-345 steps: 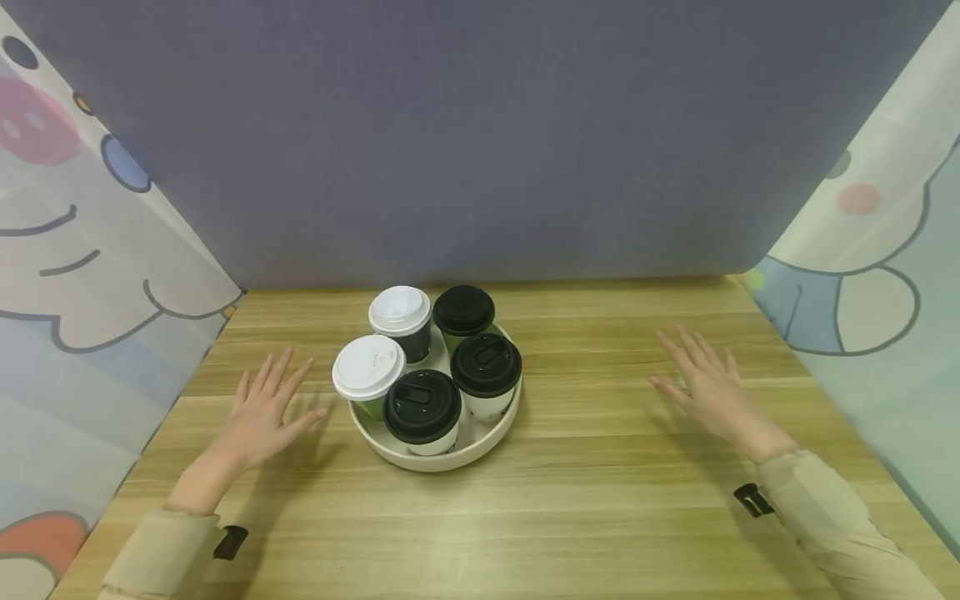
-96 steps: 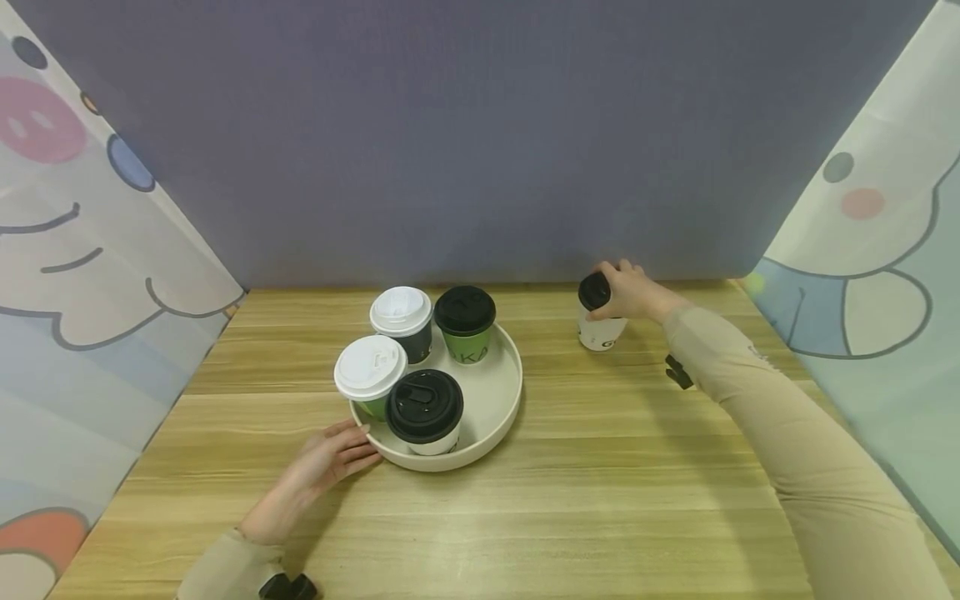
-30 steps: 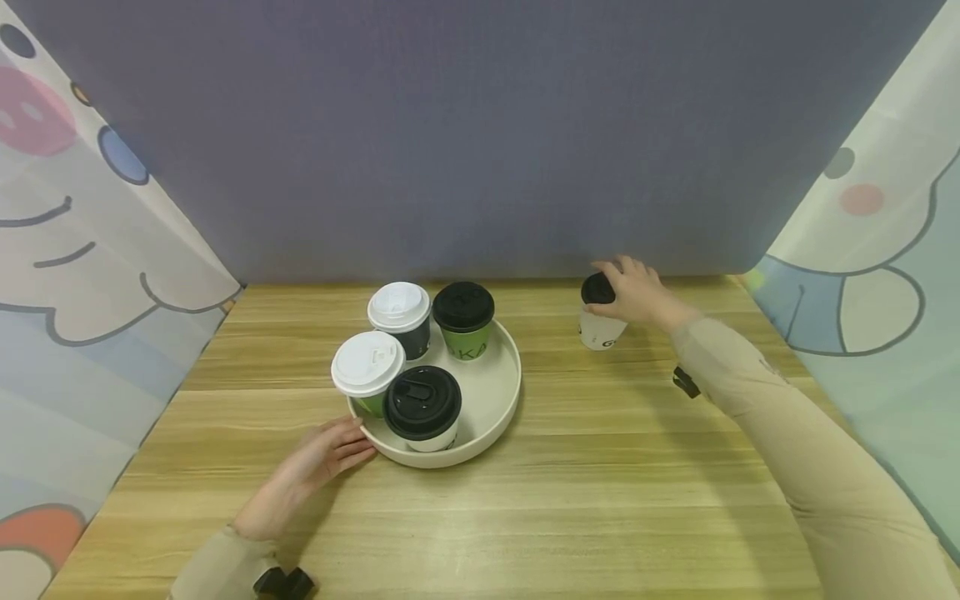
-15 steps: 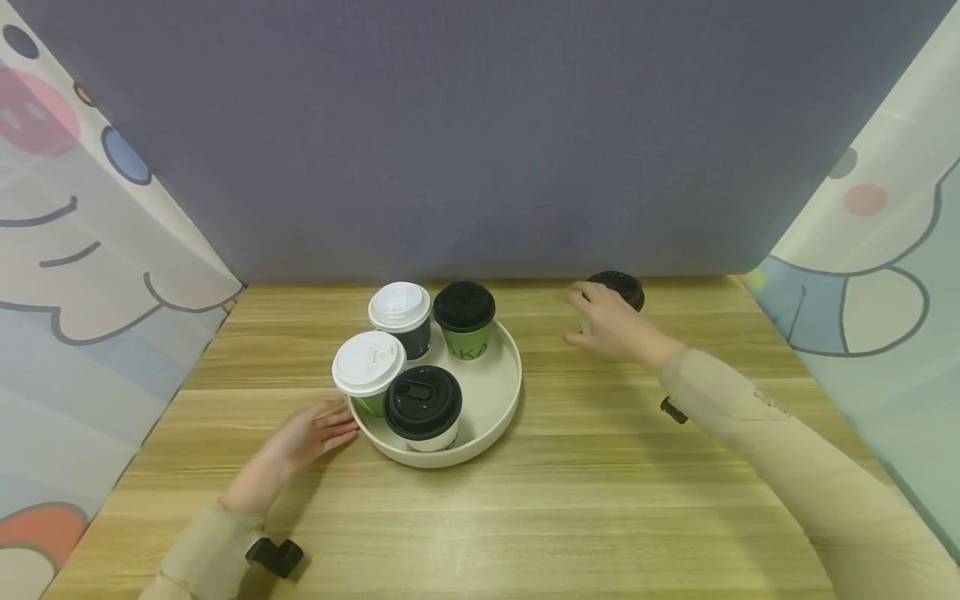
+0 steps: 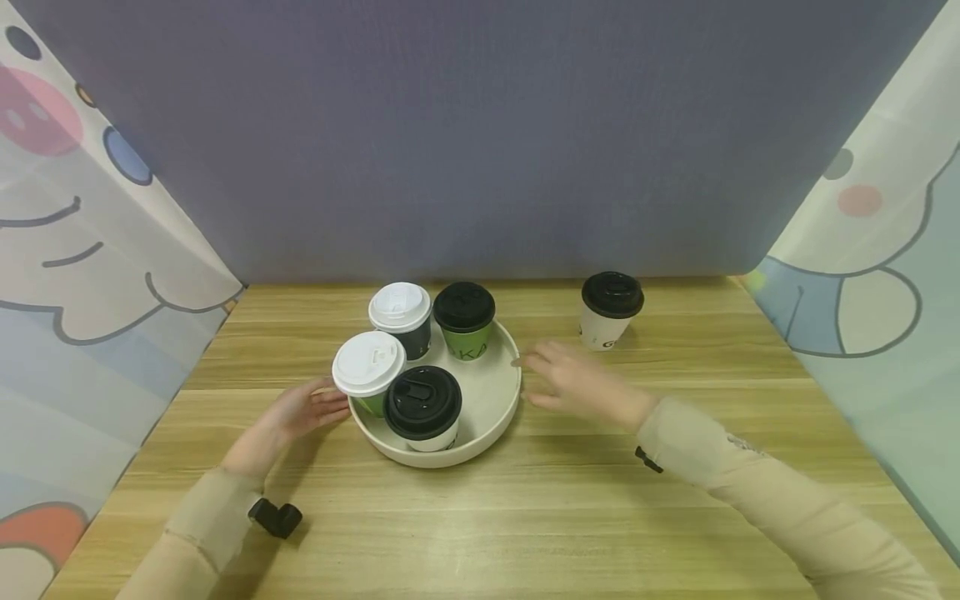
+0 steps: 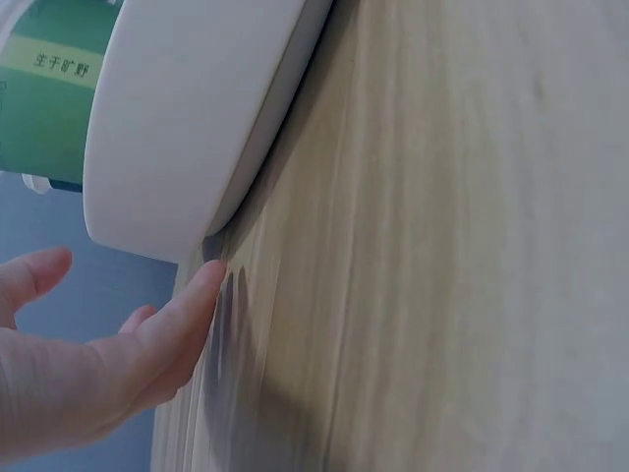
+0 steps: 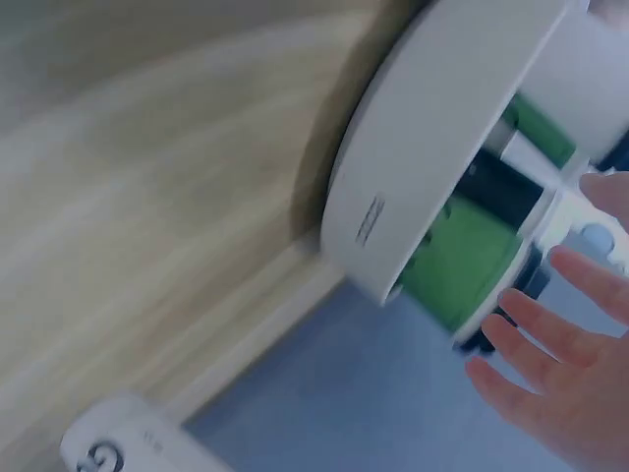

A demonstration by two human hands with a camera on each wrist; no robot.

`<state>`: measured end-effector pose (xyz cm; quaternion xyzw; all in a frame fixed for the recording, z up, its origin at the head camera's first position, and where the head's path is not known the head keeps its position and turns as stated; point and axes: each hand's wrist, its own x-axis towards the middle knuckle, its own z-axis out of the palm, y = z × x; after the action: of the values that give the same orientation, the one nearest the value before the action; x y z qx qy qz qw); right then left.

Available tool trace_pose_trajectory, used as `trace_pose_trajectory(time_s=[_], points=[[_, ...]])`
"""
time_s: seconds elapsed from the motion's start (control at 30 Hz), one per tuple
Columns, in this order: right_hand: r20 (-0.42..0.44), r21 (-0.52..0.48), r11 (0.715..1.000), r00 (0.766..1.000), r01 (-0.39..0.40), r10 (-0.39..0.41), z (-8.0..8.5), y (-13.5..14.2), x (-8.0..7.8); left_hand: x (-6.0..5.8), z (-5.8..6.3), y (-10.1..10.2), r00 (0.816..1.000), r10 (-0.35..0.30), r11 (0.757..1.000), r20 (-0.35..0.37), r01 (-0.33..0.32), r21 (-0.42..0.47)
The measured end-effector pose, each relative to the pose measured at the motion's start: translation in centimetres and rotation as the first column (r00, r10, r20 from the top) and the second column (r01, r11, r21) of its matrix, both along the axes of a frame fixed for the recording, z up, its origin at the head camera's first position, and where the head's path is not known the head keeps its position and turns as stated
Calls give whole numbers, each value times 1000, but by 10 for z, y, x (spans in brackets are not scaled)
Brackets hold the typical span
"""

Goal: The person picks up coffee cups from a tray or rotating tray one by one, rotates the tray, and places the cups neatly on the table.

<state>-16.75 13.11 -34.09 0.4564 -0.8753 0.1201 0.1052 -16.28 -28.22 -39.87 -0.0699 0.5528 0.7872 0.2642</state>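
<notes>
**Round, smooth cream tray (image 5: 487,408) between an empty left hand (image 5: 303,410) and an empty right hand (image 5: 573,379)**

The tray lies just beyond the left hand's fingertips and just left of the right hand's. Its raised wall probably serves to keep the cups grouped. The left hand's fingers are relaxed and nearly straight beside its base, perhaps to steady it; whether they touch is not clear. The right hand, blurred, has loosely spread fingers reaching its near rim, grasping nothing; contact cannot be told.

Nearest the left hand in the tray stands a green paper-looking cup with a white lid (image 5: 369,364); to its right is a white paper-looking cup with a black lid (image 5: 422,404). Farther off are a dark grey cup with a white lid (image 5: 400,312) and, forward-left of the right hand, a green cup with a black lid (image 5: 467,337).

Beyond the right hand, slightly to its right, a separate white cup with printed letters and a black lid (image 5: 609,308) stands upright and unheld, its flat base presumably keeping it stable on the wood-grain table (image 5: 480,525). A plain grey-blue panel (image 5: 480,142) rises beyond both hands.
</notes>
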Motion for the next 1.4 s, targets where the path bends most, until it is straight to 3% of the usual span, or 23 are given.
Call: trace_pose_trajectory(time_s=[0.2, 0.67, 0.87, 1.1, 1.4], points=[[53, 27, 999, 998, -40, 39, -11, -19, 15, -8, -1, 0, 1000, -13, 1000, -5, 12, -19], [-32, 30, 984, 984, -175, 176, -32, -47, 28, -15, -3, 6, 999, 22, 999, 27, -23, 36], [-100, 42, 982, 977, -184, 187, -36, -50, 30, -15, -4, 6, 1000, -13, 1000, -26, 13, -15], [-110, 28, 984, 978, -177, 179, -38, -48, 29, -10, -4, 7, 996, -13, 995, -85, 5, -101], [-69, -51, 984, 983, -173, 169, -39, -37, 21, 7, -6, 10, 995, -35, 996, -96, 27, -85]])
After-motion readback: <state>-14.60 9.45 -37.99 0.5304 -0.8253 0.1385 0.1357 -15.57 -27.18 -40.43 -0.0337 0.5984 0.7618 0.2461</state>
